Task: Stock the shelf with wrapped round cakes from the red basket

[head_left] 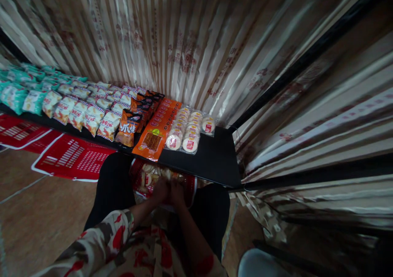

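My left hand (pixel 161 191) and my right hand (pixel 177 191) are side by side, close together, over a red basket (pixel 193 186) between my knees. Both hands look closed, with the fingers curled forward; what they pinch is too dark to make out. In the basket, by my left hand, lie pale wrapped snacks (pixel 147 178), some with red labels. On the black shelf (pixel 211 162) just beyond stand rows of round white packaged snacks (pixel 190 144) with red labels. Left of them lies an orange snack bag (pixel 156 131) picturing brown sticks.
Orange-brown snack bags (pixel 125 129), white snack bags (pixel 92 117) and green snack bags (pixel 33 101) fill the shelf to the left. Red baskets (pixel 73 156) sit beneath it. Dark frame bars (pixel 294 68) and a striped curtain (pixel 196 43) enclose the back and right.
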Available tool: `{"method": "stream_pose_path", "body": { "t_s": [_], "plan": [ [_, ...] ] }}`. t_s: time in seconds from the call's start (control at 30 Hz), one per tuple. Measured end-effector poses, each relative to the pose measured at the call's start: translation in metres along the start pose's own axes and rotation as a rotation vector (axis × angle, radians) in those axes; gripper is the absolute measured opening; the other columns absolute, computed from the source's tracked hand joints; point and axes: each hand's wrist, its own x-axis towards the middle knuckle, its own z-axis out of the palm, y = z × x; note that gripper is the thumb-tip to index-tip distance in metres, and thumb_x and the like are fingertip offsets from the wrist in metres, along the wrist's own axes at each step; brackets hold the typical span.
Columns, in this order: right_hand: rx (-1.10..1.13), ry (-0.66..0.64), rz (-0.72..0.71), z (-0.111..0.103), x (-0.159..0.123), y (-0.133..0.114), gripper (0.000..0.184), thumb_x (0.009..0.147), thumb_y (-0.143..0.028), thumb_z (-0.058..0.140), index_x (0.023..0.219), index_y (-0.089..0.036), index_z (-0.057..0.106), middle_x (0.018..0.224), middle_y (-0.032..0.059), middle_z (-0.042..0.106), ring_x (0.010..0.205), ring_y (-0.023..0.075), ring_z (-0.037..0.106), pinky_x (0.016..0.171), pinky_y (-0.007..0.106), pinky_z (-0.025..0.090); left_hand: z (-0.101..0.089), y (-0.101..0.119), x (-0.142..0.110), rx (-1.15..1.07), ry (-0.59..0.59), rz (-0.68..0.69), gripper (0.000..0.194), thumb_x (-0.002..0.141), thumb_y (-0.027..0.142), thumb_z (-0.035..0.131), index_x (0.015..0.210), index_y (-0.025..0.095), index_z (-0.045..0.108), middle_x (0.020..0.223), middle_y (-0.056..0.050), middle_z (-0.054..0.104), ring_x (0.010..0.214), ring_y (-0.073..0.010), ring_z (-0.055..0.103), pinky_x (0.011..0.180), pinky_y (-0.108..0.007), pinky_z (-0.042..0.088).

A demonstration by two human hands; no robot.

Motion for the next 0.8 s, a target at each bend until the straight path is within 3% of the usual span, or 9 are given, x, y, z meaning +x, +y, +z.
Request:
{"method": "stream_pose_path", "body": {
  "t_s": [0.13,0.3,0.53,0.8],
  "plan": [
    [0.154,-0.015,0.13,-0.007,-0.005,-0.002,0.055,0.09,-0.047,0.022,0.081,-0.018,0.067,0.09,0.0115,0.07,0.09,0.0201,0.065,0.081,0.03,0.048,-0.003,0.005,-0.008,0.064,-0.013,0.081,0.022,0.084,0.012,0.039,0.09,0.013,0.06,0.103,-0.012,0.06,0.1,-0.0201,0.054,0.088,-0.031,0.041],
    [0.371,0.047,0.125,-0.018,-0.011,-0.005,0.052,0.081,-0.059,0.036,0.086,-0.017,0.068,0.097,0.0108,0.069,0.097,0.022,0.062,0.086,0.033,0.047,-0.013,0.015,-0.021,0.162,-0.019,0.172,0.023,0.086,0.014,0.038,0.099,0.012,0.057,0.112,-0.013,0.056,0.101,-0.0194,0.054,0.086,-0.03,0.043],
    [0.507,0.044,0.192,-0.032,-0.023,-0.01,0.047,0.07,-0.057,0.052,0.082,-0.014,0.066,0.082,0.0092,0.07,0.081,0.0217,0.065,0.075,0.03,0.05,-0.017,0.022,-0.035,0.279,-0.011,0.403,0.029,0.088,0.014,0.038,0.113,0.013,0.051,0.118,-0.013,0.053,0.111,-0.0226,0.049,0.095,-0.036,0.041],
    [0.49,0.151,0.2,-0.041,-0.033,-0.01,0.043,0.063,-0.054,0.06,0.079,-0.014,0.066,0.078,0.0095,0.07,0.074,0.0224,0.065,0.068,0.032,0.051,-0.013,0.019,-0.045,0.242,0.007,0.457,0.032,0.082,0.009,0.043,0.113,0.01,0.051,0.125,-0.016,0.049,0.119,-0.0245,0.044,0.104,-0.04,0.033]
  ]
}}
